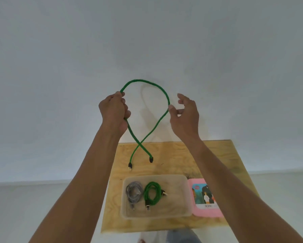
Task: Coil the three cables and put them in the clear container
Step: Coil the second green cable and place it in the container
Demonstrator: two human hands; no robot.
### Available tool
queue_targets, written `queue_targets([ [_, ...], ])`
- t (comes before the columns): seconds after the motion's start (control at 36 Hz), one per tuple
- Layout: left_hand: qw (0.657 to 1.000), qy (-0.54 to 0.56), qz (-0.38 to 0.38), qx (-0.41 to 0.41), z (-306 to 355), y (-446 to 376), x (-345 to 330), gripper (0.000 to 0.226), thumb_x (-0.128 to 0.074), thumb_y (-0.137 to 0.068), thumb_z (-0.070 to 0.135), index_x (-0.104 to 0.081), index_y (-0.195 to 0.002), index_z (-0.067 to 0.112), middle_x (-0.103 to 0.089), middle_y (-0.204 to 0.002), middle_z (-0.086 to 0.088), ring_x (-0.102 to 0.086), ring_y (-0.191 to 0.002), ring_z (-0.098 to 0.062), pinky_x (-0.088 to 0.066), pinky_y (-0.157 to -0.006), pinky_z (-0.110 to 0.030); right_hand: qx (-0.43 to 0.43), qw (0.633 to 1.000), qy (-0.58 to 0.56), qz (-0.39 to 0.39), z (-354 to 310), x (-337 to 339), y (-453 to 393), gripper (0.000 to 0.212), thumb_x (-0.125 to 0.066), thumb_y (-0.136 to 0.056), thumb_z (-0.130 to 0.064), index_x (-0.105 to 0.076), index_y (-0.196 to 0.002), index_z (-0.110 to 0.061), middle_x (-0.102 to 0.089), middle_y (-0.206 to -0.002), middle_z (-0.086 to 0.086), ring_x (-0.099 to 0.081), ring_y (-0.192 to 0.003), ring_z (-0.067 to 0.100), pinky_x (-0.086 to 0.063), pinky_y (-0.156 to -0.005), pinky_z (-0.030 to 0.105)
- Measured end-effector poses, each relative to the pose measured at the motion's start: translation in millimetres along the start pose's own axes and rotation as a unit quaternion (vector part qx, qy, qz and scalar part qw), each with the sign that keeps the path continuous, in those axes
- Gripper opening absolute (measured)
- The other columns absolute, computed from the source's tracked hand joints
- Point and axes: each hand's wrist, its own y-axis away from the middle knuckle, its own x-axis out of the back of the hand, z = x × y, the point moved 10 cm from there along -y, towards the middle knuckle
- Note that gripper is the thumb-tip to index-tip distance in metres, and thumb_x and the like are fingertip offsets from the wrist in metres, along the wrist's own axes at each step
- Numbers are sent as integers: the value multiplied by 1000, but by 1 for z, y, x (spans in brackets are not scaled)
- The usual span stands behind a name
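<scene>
I hold a long green cable (148, 81) up in front of the white wall. It arches between my hands, and its two ends cross and hang above the table with their plugs free. My left hand (114, 113) is closed around the cable's left side. My right hand (184, 113) pinches the right side between thumb and forefinger, the other fingers spread. Below on the table sits the clear container (184, 195). Inside it lie a coiled grey cable (134, 192) and a coiled green cable (152, 193), side by side.
A small wooden table (166, 155) stands against the white wall. A pink box (205, 198) with a picture on its lid sits right of the container, touching it. The pale floor lies around the table.
</scene>
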Motion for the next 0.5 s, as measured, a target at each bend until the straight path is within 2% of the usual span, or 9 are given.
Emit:
queue_targets([
  [0.03,999,32,-1,19,2,4,-4,18,-49,-100,7,-63,-90,4,-43,-61,0,-27,-42,-10,-22,-39,-22,3,1000,2,-18,-5,-1,5,41,-63,-95,-25,-52,-134,-22,-53,-117,-4,-61,-77,4,-49,-71,9],
  [0.08,995,87,-2,44,5,9,-11,20,-49,-100,6,-61,-84,4,-43,-60,0,-26,-42,-9,-21,-39,-21,-3,994,-15,-110,-13,-11,17,35,-66,-93,-33,-58,-126,-27,-61,-110,-8,-63,-79,8,-48,-71,11],
  [0.17,986,153,8,63,9,14,-20,21,-44,-99,1,-57,-83,4,-42,-61,-1,-26,-40,-9,-21,-38,-21,-16,945,-38,-325,-21,-38,48,25,-64,-93,-38,-68,-115,-26,-72,-102,-7,-67,-92,12,-52,-85,25],
  [0.22,979,189,20,72,11,16,-24,20,-42,-97,-1,-56,-84,5,-43,-60,-2,-27,-38,-9,-21,-36,-21,-5,915,-48,-401,-25,-42,64,22,-63,-95,-31,-71,-114,-22,-75,-102,-3,-69,-92,9,-51,-85,20],
  [0.28,975,208,29,73,15,19,-29,17,-42,-97,-2,-55,-88,4,-45,-57,-1,-27,-37,-9,-21,-36,-20,14,910,-52,-410,-27,-35,66,20,-63,-96,-24,-72,-113,-18,-76,-99,-1,-69,-83,4,-50,-78,16],
  [0.36,975,213,21,65,17,22,-42,18,-44,-98,-2,-55,-85,5,-45,-59,-2,-28,-36,-9,-22,-35,-20,20,924,-37,-381,-22,-18,54,18,-66,-94,-27,-75,-109,-24,-73,-98,-8,-66,-65,11,-55,-64,27],
  [0.39,976,209,13,58,18,23,-47,18,-46,-99,0,-55,-84,5,-44,-61,-2,-29,-37,-9,-23,-36,-20,25,930,-28,-365,-20,-11,48,16,-67,-93,-30,-77,-106,-27,-71,-96,-14,-65,-67,16,-54,-62,27],
  [0.44,980,194,-16,40,19,26,-63,17,-50,-101,8,-56,-86,5,-42,-63,-1,-34,-40,-9,-29,-39,-19,39,940,-20,-338,-20,4,35,13,-71,-90,-30,-79,-101,-29,-70,-88,-20,-65,-78,12,-51,-66,23],
  [0.5,981,183,-56,24,19,32,-82,23,-52,-104,22,-58,-94,3,-47,-66,-2,-46,-48,-10,-42,-47,-20,36,942,-42,-331,-22,18,25,11,-73,-88,-26,-79,-98,-27,-74,-86,-14,-64,-79,6,-53,-73,23],
])
